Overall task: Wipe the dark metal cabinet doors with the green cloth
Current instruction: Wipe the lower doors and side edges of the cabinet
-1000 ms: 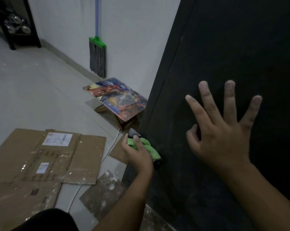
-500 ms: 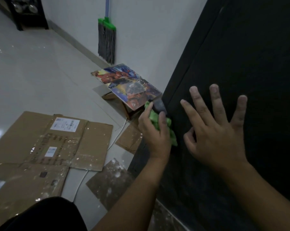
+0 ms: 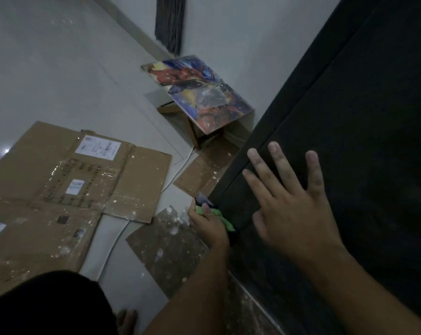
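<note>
- The dark cabinet (image 3: 361,117) fills the right side, its door faces running from near to far.
- The pale floor (image 3: 59,68) spreads left of it.
- Flattened cardboard (image 3: 59,189), flecked with white spots, lies on the floor at the left.
- A box (image 3: 204,97) with a colourful printed top sits far off by the wall, just left of the cabinet.
- The right hand (image 3: 294,213) lies flat on the cabinet front, fingers straight and spread wide.
- The left hand (image 3: 209,226) is low at the cabinet's left edge, fingers curled round the cloth.
- The green cloth (image 3: 225,223) is pressed against that edge, near the floor.
- A white cable (image 3: 115,240) runs beside the cardboard.
</note>
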`<state>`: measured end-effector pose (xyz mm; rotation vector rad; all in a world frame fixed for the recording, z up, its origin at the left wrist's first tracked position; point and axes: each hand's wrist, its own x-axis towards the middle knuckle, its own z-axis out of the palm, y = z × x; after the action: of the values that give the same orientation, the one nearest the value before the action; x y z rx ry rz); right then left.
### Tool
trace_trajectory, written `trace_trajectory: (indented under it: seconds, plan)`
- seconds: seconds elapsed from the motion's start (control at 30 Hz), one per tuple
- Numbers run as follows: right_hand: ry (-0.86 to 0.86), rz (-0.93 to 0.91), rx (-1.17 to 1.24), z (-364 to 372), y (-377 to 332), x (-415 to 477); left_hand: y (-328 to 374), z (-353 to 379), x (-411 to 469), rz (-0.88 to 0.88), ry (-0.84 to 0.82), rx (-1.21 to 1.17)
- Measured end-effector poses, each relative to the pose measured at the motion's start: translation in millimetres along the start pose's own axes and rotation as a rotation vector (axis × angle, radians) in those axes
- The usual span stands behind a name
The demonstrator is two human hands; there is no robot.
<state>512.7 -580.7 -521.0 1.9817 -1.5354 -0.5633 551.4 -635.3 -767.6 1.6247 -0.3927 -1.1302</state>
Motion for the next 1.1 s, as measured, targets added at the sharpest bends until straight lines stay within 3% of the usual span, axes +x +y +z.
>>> trace_trajectory:
  seconds: [0.13,0.33,0.57,0.73,0.83,0.97,1.1]
  plan:
    - [-0.03,-0.038,0.024,16,-17,5,-31,1,19,-0.127,0.047,-0.034]
    - [-0.089,-0.087,0.051,35,-42,10,-80,-19,65,-0.164,-0.109,0.139]
    - [-0.047,-0.103,0.141,45,-42,14,-84,-18,90,-0.406,-0.175,0.264]
    - [-0.05,-0.111,0.156,45,-39,12,-87,-18,88,-0.559,-0.191,0.217]
    - [-0.059,-0.104,0.146,40,-39,11,-92,-24,62,-0.472,-0.198,0.251]
    - [-0.046,-0.045,0.15,31,-39,8,-87,-28,2,-0.205,-0.169,0.094]
    - [-0.029,0.05,0.141,18,-32,-8,-47,-26,-36,-0.052,-0.16,0.016]
